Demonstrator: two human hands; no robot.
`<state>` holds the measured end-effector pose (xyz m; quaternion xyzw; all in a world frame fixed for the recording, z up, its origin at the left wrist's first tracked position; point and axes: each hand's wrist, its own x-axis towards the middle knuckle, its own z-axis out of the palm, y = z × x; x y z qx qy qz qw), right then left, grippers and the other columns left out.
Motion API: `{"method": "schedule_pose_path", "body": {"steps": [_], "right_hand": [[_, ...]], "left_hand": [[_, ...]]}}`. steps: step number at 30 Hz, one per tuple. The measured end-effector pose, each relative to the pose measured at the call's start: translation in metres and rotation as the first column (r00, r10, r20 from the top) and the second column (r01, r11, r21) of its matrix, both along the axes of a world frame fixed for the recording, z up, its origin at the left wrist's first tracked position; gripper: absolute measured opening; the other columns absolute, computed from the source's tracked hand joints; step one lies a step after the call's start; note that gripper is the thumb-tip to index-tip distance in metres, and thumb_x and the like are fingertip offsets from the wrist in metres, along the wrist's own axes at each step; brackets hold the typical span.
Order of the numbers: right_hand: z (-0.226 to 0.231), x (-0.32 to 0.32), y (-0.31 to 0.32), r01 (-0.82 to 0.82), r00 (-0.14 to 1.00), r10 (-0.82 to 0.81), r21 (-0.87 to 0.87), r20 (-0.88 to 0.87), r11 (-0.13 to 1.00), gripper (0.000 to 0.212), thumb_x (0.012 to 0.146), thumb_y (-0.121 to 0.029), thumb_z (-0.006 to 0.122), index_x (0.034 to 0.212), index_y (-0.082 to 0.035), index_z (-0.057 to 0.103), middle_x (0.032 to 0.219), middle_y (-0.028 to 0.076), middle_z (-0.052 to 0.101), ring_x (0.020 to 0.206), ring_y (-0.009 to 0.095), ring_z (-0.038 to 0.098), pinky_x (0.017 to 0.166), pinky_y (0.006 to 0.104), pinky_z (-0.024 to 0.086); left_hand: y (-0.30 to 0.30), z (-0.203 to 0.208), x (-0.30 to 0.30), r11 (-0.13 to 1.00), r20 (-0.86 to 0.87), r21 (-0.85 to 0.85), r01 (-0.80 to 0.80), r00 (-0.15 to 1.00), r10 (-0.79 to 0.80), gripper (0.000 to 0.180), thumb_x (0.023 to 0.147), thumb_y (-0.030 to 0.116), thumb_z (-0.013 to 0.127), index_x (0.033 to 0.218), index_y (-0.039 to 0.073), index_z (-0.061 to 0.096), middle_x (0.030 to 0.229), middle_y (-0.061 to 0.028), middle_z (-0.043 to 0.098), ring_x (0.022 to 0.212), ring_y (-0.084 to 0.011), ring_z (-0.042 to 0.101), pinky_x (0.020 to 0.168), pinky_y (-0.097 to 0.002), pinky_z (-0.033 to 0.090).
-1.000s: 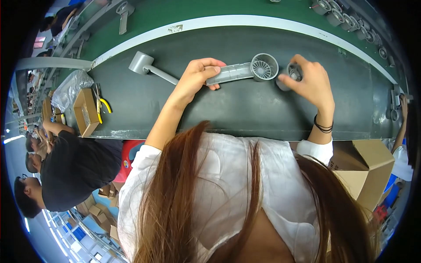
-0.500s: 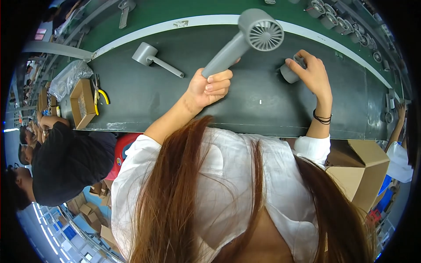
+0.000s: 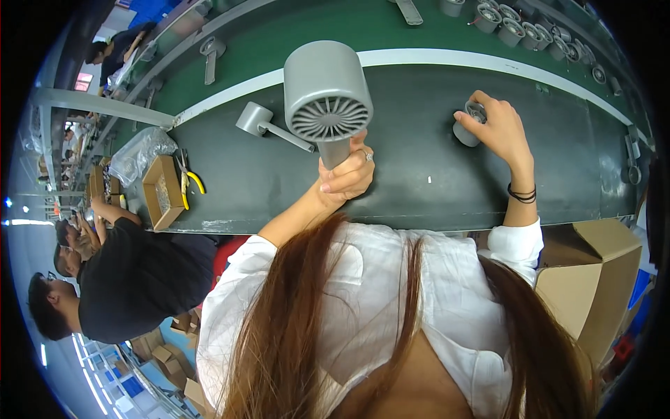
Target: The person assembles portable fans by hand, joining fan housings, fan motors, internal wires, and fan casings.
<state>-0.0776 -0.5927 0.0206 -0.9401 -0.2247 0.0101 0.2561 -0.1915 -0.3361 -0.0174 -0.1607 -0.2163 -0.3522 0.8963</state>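
Note:
My left hand [image 3: 347, 173] is closed round the handle of a grey handheld fan [image 3: 326, 80], shaped like a hair dryer. Its drum-shaped head is raised above the bench, with the radial-vaned grille turned toward me. Off to the right, my right hand [image 3: 499, 129] grips a short grey cylindrical housing [image 3: 466, 135] between thumb and fingers at the bench top. The fingers partly cover that housing's upper end. A second grey piece with a round head and thin handle [image 3: 255, 119] lies on the bench left of the raised fan.
Pliers with yellow handles [image 3: 192, 183] lie beside a small cardboard box [image 3: 162, 192] and a clear plastic bag [image 3: 143, 153] on the left. Several grey housings [image 3: 511, 31] stand on the green belt [image 3: 279, 42] beyond the white rail. A person in black [image 3: 139, 279] sits at left; an open carton [image 3: 590, 272] is at right.
The raised fan has swung toward me and left, its grille now tipped down and facing me. My right hand keeps its hold on the grey housing. The whole view has shifted slightly.

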Motion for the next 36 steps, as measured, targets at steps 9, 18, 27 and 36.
{"method": "schedule_pose_path", "body": {"steps": [9,18,27,36], "right_hand": [[-0.001,0.003,-0.001,-0.021,0.998,0.022,-0.029,0.051,0.999,0.038,0.077,-0.037,0.067,0.089,-0.002,0.062,0.069,0.019,0.063,0.066,0.037,0.062,0.061,0.0403,0.048],[0.002,-0.002,-0.004,-0.031,0.997,0.036,-0.071,0.073,0.997,0.039,0.076,-0.038,0.068,0.092,-0.003,0.060,0.072,0.020,0.063,0.071,0.039,0.060,0.064,0.0451,0.047],[0.003,0.007,-0.015,0.126,0.991,-0.121,-0.081,0.065,0.989,0.039,0.073,-0.036,0.070,0.094,-0.004,0.061,0.074,0.017,0.065,0.071,0.037,0.062,0.064,0.0432,0.049],[0.002,0.007,-0.010,-0.067,0.978,0.066,-0.001,0.197,0.998,0.044,0.064,-0.015,0.072,0.106,-0.007,0.060,0.093,0.012,0.064,0.089,0.031,0.060,0.075,0.0388,0.048]], "left_hand": [[-0.001,0.001,0.009,0.988,0.084,-0.114,0.100,0.992,-0.091,0.012,0.096,0.007,0.039,0.097,-0.004,0.043,0.044,-0.0063,0.035,0.033,-0.0208,0.052,0.023,-0.0228,0.026],[0.018,-0.007,0.003,0.721,0.086,0.600,-0.345,0.924,0.371,0.022,0.097,0.018,0.045,0.090,-0.002,0.050,0.044,-0.0035,0.037,0.031,-0.0153,0.042,0.027,-0.0250,0.028],[0.025,0.020,0.002,-0.520,0.619,0.719,-0.461,0.766,0.175,0.015,0.088,0.010,0.062,0.085,-0.004,0.066,0.059,-0.0019,0.061,0.048,-0.0067,0.054,0.043,-0.0196,0.042],[0.023,0.005,0.004,-0.854,0.782,0.006,-0.520,0.535,-0.320,0.018,0.084,0.017,0.066,0.085,-0.001,0.069,0.061,-0.0123,0.062,0.051,-0.0205,0.056,0.052,-0.0321,0.042]]}}
